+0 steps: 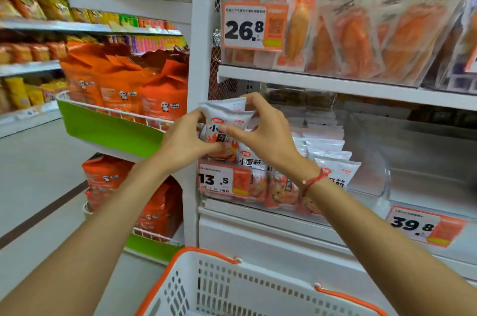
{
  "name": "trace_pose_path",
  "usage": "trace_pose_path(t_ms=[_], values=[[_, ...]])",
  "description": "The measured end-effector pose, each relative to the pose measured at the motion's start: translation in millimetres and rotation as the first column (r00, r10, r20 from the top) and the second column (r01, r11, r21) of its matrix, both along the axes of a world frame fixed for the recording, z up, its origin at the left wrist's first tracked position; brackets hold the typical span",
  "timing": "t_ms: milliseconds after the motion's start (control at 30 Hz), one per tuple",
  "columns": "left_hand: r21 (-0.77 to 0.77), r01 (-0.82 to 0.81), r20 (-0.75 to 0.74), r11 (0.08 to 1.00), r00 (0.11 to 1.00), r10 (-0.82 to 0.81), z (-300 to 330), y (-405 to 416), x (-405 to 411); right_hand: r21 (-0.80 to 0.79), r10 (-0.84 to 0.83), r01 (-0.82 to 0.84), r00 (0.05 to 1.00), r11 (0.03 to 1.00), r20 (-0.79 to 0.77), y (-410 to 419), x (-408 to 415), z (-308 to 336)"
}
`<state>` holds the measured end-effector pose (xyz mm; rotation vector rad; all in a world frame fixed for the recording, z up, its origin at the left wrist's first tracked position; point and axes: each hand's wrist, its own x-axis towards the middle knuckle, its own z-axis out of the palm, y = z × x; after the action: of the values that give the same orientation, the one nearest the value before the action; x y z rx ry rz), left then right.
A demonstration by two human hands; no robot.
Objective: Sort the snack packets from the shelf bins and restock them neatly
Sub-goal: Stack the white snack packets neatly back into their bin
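— Item nearest the lens? White plastic basket, orange-rimmed, is logged directly below the grip; its contents are not seen.

— Item in hand? Small snack packets, a little stack of them, are held up between both hands at the left end of the clear shelf bin. They are pinched by the left hand from the left side, thumb and fingers curled round the lower edge; they are gripped by the right hand from the right, fingers arched over the top seam, thumb pressed on the front.

— Appearance? White pillow packs are noted, with a red oval logo, black characters and an orange flame picture at the foot. Matching packets are filed upright in a row just right of and below the grip, behind the 13.5 price tag.

— Handling? Judged light, soft and air-puffed, with a slick film; a squeeze would likely crush the contents. Sealed seams are recommended as the hold, flat faces kept aligned.

— Other stock? Orange panda bags are shelved to the left of the grip; pale fillet packs are stocked above it.
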<state>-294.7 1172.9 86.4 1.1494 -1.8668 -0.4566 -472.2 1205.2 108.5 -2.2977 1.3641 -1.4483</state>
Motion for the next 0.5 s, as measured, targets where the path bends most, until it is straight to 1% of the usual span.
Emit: trace_pose_path(t_ms=[100,133,167,200,267,300,333,400,467,500], values=[[-0.056,-0.066,0.161,0.996,0.984,0.074,-1,0,1,0.205,0.089,-0.082,0.996,0.975,-0.025,-8,-8,-2],[-0.093,-0.081,0.212,0.992,0.972,0.099,-1,1,2,0.261,0.125,-0.111,0.991,0.959,-0.037,-11,-11,-2],[-0.131,-0.085,0.238,0.988,0.965,0.115,-2,1,4,0.281,0.143,-0.12,0.988,0.952,-0.063,-14,-13,-2],[-0.153,-0.074,0.219,0.985,0.97,0.107,-2,4,5,0.272,0.141,-0.112,0.986,0.956,-0.091,-17,-14,-2],[-0.189,-0.047,0.08,0.981,0.995,0.063,0,8,9,0.219,0.102,-0.072,0.987,0.973,-0.126,-23,-12,-2],[-0.225,-0.045,0.047,0.973,0.997,0.057,3,10,11,0.198,0.078,-0.051,0.988,0.979,-0.13,-25,-9,-2],[-0.27,-0.056,0.064,0.961,0.995,0.076,7,11,12,0.182,0.055,-0.03,0.989,0.983,-0.135,-26,-5,-4],[-0.332,-0.08,0.176,0.94,0.974,0.145,14,12,12,0.144,0.012,0.013,0.985,0.99,-0.173,-26,5,-8],[-0.324,-0.07,0.313,0.943,0.933,0.177,18,12,10,0.129,-0.003,0.032,0.976,0.991,-0.219,-27,11,-9],[-0.315,-0.058,0.354,0.947,0.919,0.175,17,12,9,0.17,0.033,0.006,0.974,0.985,-0.226,-27,11,-7]])
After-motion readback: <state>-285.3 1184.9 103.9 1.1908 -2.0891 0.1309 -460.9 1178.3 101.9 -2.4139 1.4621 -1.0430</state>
